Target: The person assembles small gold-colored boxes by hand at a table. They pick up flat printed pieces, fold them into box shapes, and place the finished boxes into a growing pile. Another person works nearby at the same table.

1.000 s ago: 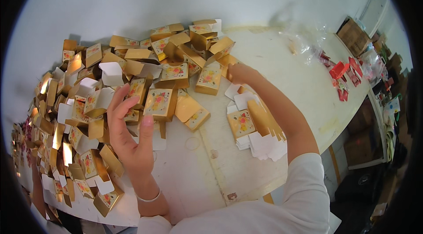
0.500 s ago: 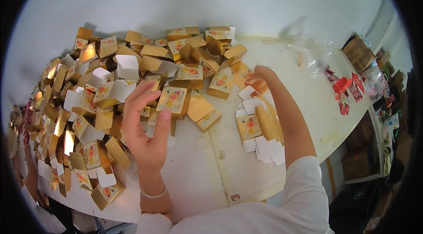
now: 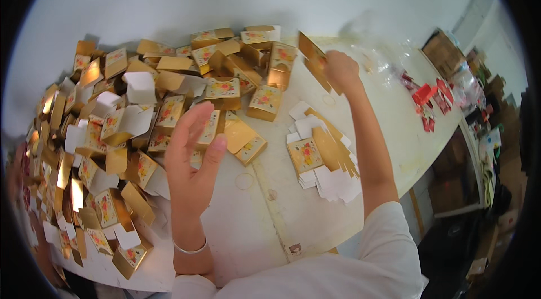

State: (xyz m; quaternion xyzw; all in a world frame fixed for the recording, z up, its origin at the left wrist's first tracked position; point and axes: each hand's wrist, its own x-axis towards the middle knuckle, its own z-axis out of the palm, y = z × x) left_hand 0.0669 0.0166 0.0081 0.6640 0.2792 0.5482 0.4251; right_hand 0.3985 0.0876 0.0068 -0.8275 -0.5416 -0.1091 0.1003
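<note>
My left hand [image 3: 194, 158] is raised with its fingers stretched and the thumb apart, holding nothing. Just behind its fingers stands a gold carton with a flower print [image 3: 209, 126], partly hidden by them. Farther off on the right, my right hand [image 3: 342, 71] is closed on the edge of a flat gold carton blank [image 3: 313, 55], held upright above the table. Nearer to me, below that hand, lies a fanned stack of flat carton blanks [image 3: 337, 185] with white flaps and a flowered panel [image 3: 305, 154] showing.
A large heap of folded gold cartons [image 3: 115, 149], many with open flaps, covers the left of the white table [image 3: 248, 237]. Red packets [image 3: 434, 96] and clear plastic [image 3: 389, 59] lie at the right. Beyond the table's right edge stand brown cardboard boxes [image 3: 445, 51].
My right hand has lifted up and away from me with the flat carton blank, which now stands upright in its grip. My left hand stays open beside the heap. The view has shifted slightly.
</note>
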